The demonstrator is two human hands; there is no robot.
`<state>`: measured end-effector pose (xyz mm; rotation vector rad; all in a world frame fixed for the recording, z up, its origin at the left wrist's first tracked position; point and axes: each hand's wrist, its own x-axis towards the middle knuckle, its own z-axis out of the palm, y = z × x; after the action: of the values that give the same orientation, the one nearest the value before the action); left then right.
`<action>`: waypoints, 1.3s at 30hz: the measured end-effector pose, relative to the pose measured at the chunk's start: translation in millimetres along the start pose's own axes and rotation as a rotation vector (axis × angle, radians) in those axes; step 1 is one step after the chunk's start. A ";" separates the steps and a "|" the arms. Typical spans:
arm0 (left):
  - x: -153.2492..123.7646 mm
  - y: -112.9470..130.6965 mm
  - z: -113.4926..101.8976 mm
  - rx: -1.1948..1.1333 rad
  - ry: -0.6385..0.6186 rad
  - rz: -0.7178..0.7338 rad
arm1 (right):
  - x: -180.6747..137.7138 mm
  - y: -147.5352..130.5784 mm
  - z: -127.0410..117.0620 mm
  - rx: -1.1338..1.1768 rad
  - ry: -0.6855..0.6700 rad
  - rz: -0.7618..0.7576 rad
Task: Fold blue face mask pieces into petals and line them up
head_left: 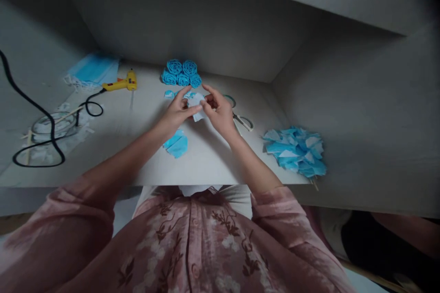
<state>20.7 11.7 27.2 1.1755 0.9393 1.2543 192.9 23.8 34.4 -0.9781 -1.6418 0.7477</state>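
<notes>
Pink shirt (161, 242), forearms (146, 139) inward, white piece (195, 103) between both hands (177, 108) (220, 111)

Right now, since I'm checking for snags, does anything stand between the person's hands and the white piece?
Nothing visible does: the left hand and right hand both have fingers on the white piece. The scissors lie off the right hand's outer side, and the blue rosettes beyond the fingertips; neither comes between.
</notes>
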 end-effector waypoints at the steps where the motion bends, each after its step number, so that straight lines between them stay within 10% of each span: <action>1: 2.6 -2.1 0.6 0.009 0.030 0.005 | -0.4 1.0 1.9 -0.004 0.007 0.003; 39: -2.2 -25.5 -3.6 0.412 0.191 0.187 | -26.8 10.1 14.3 0.020 0.043 0.053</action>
<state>22.0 11.5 1.4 1.5101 1.2964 1.3796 185.0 5.0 9.8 -1.0200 -1.5744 0.7722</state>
